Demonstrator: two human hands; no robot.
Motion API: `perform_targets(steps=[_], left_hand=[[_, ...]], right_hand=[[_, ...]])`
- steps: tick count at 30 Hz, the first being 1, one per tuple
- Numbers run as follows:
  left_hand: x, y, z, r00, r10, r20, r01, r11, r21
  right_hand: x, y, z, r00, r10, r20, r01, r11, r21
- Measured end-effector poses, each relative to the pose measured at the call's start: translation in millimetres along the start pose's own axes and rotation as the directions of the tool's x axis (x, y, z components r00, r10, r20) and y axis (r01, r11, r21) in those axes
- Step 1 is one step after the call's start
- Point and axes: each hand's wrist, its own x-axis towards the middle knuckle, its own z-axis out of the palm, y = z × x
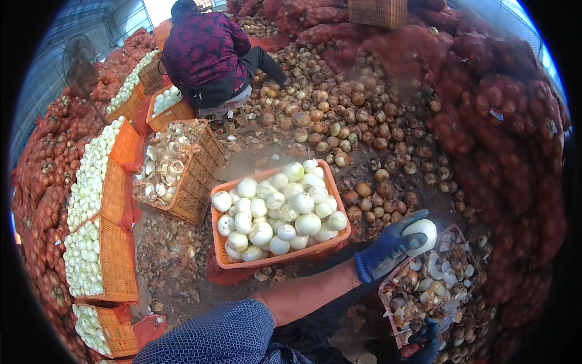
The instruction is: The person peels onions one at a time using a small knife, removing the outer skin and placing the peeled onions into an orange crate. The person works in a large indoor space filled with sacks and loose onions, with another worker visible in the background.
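My left hand (392, 248), in a blue work glove, grips a peeled white onion (421, 236). It is held above the near end of a crate (386, 295) of onion skins and scraps (432, 282). My right hand (427, 341), also gloved in blue, is low at that crate's near edge with its fingers curled. A dark red thing shows by its fingers; blur and shadow hide what it is and whether the hand holds it. Left of my left hand stands an orange plastic crate (282, 263) heaped with peeled onions (277, 204).
Unpeeled onions (336, 109) cover the ground ahead. Red mesh sacks (495, 132) are piled at right. A crate of peelings (195, 182) and a row of orange crates (113, 195) with peeled onions stand at left. Another person (204, 50) sits ahead, back turned.
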Motion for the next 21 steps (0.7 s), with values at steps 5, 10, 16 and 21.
perform_targets(steps=[5, 10, 16, 21], left_hand=[[-84.9, 106.0, -90.1, 0.937, 0.224, -0.267, 0.041, 0.69, 0.722], [-157.7, 135.6, -213.5, 0.798, 0.407, -0.445, 0.46, 0.067, 0.885], [-179.2, 138.7, -298.0, 0.613, 0.617, -0.494, 0.429, 0.264, 0.864], [-159.9, 144.5, -278.3, 0.616, 0.647, -0.449, 0.441, 0.189, 0.877]], right_hand=[[6.8, -0.7, 6.3, 0.97, -0.132, -0.205, 0.133, 0.991, -0.01], [10.4, -0.4, 18.5, 0.982, -0.135, -0.134, 0.114, 0.981, -0.154], [85.6, 34.5, -54.4, 0.897, -0.429, 0.105, 0.437, 0.83, -0.345], [75.0, 41.1, -65.4, 0.945, -0.306, 0.112, 0.325, 0.907, -0.269]])
